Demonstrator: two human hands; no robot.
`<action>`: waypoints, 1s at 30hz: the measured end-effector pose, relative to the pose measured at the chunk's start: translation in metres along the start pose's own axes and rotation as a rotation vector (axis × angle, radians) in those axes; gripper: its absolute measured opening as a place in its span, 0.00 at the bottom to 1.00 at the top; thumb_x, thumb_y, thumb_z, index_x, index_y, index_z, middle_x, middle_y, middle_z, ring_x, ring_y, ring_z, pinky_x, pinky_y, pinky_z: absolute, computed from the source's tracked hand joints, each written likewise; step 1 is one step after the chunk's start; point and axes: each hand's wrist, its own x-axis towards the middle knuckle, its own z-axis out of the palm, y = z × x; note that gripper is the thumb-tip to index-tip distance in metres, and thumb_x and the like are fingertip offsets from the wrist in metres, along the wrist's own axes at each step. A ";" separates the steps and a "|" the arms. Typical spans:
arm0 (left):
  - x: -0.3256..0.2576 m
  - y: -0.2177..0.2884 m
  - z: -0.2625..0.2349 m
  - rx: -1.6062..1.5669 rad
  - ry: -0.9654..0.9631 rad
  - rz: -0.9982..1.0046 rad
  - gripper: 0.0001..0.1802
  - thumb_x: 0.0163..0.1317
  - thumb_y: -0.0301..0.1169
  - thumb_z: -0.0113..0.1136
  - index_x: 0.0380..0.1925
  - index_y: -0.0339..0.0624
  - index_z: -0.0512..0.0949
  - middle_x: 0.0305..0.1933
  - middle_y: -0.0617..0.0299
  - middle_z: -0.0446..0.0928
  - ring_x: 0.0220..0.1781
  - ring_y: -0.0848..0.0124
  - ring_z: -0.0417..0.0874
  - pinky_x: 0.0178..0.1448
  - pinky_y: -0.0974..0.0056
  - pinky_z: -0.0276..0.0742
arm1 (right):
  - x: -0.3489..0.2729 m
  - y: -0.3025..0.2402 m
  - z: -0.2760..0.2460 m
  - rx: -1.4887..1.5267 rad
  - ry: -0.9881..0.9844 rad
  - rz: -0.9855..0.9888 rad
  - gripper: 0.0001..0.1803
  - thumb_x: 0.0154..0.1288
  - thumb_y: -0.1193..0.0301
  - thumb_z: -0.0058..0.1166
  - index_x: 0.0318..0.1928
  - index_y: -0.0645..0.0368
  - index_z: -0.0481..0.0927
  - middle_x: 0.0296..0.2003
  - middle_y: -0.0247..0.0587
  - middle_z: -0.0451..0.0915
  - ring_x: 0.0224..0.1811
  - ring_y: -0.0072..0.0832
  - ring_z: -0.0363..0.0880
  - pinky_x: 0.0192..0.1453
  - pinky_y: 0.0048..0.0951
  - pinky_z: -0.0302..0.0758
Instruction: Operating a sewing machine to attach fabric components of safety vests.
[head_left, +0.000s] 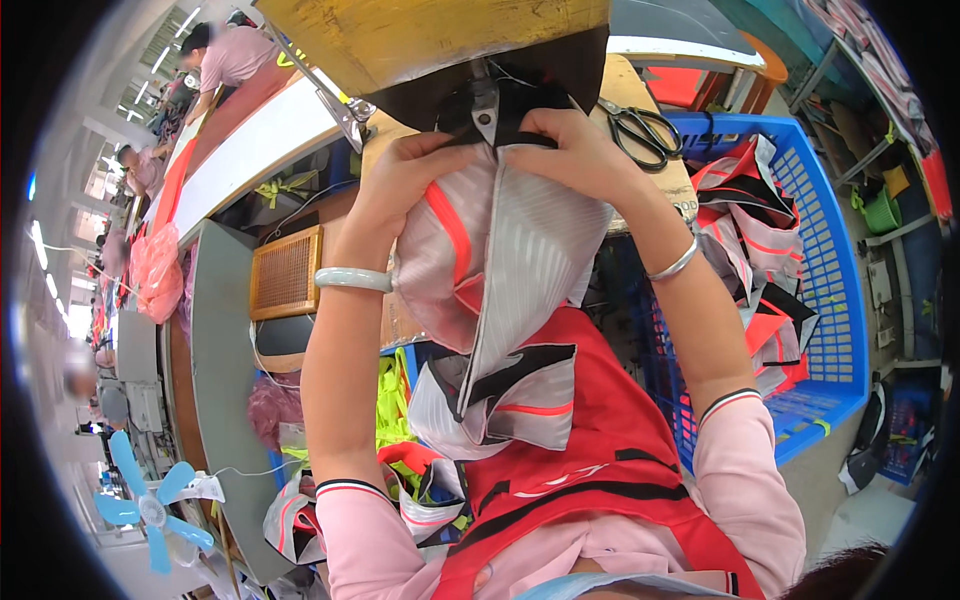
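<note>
Head view: both hands' fingers (560, 125) pinch grey garment (510, 250) (under sewing machine (485, 105)).

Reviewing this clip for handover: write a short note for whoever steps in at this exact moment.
Left hand and right hand both grip the top edge of a grey-and-white striped fabric piece with orange trim, held up to the sewing machine head.
More cut pieces fill the blue basket on the right; scissors lie on the table.
Done: piece brought to the machine.
Left: whether any seam is sewn cannot be told.
</note>
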 end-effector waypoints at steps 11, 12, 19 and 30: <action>-0.063 -0.009 0.045 0.652 -0.498 0.217 0.27 0.57 0.44 0.60 0.47 0.31 0.76 0.44 0.44 0.80 0.47 0.55 0.81 0.52 0.58 0.76 | -0.134 -0.091 0.007 -0.171 -0.513 -0.491 0.15 0.58 0.65 0.63 0.44 0.59 0.81 0.41 0.42 0.81 0.47 0.38 0.80 0.53 0.39 0.76; -0.058 -0.011 0.065 0.612 -0.557 0.230 0.27 0.58 0.45 0.59 0.47 0.31 0.76 0.42 0.45 0.80 0.44 0.57 0.81 0.49 0.58 0.75 | -0.142 -0.099 0.022 -0.416 -0.459 -0.623 0.16 0.60 0.64 0.60 0.45 0.61 0.80 0.44 0.45 0.80 0.50 0.40 0.78 0.56 0.41 0.74; -0.052 -0.019 0.142 0.628 -0.801 0.210 0.19 0.55 0.40 0.58 0.32 0.30 0.75 0.27 0.47 0.77 0.30 0.59 0.76 0.37 0.55 0.71 | -0.159 -0.055 0.078 -1.072 -0.369 -0.381 0.19 0.58 0.58 0.57 0.34 0.64 0.82 0.29 0.50 0.80 0.37 0.42 0.80 0.43 0.40 0.73; -0.145 -0.100 0.098 0.254 -0.454 0.236 0.30 0.62 0.41 0.62 0.61 0.40 0.70 0.60 0.49 0.73 0.62 0.61 0.73 0.65 0.60 0.69 | -0.175 -0.038 0.018 -0.461 -0.125 -0.060 0.10 0.56 0.65 0.63 0.27 0.58 0.79 0.23 0.44 0.80 0.25 0.42 0.81 0.29 0.38 0.75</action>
